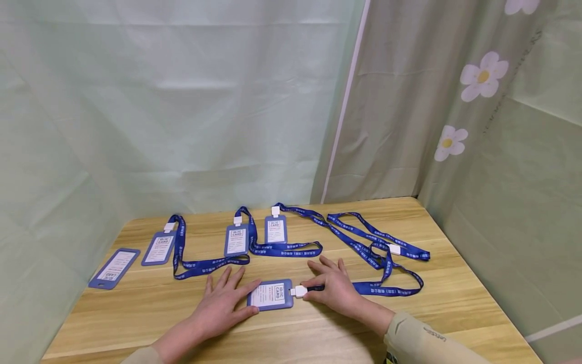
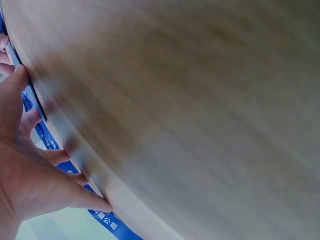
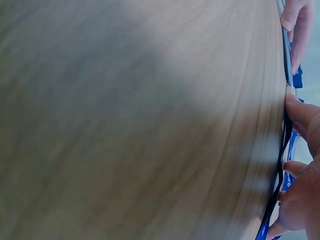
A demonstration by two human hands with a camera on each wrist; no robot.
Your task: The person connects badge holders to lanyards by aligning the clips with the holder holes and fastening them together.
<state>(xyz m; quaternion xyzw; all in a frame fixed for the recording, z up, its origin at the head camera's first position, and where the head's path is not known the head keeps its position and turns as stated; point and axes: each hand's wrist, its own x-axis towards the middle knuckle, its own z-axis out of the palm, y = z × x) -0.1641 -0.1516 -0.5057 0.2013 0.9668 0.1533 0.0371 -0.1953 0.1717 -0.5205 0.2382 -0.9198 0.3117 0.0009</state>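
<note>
A blue card holder [image 1: 271, 294] lies flat on the wooden table [image 1: 150, 313] near its front edge. My left hand [image 1: 229, 298] rests flat on the table with its fingers spread and straight, and thumb and forefinger touch the holder's left end. My right hand [image 1: 313, 292] pinches the white clip [image 1: 299, 290] of a blue lanyard [image 1: 386, 289] against the holder's right end. In the left wrist view the left hand [image 2: 25, 170] lies on the wood beside a blue strap [image 2: 104, 219]. The right wrist view shows only fingertips [image 3: 300, 112] and the strap's edge [image 3: 280, 165].
Three more holders with lanyards lie in a row behind: [image 1: 159, 247], [image 1: 236, 240], [image 1: 275, 230]. A holder without a strap [image 1: 113, 268] lies at the far left. A loose lanyard with a white clip [image 1: 394, 248] is coiled at the right. Green curtains close in the table.
</note>
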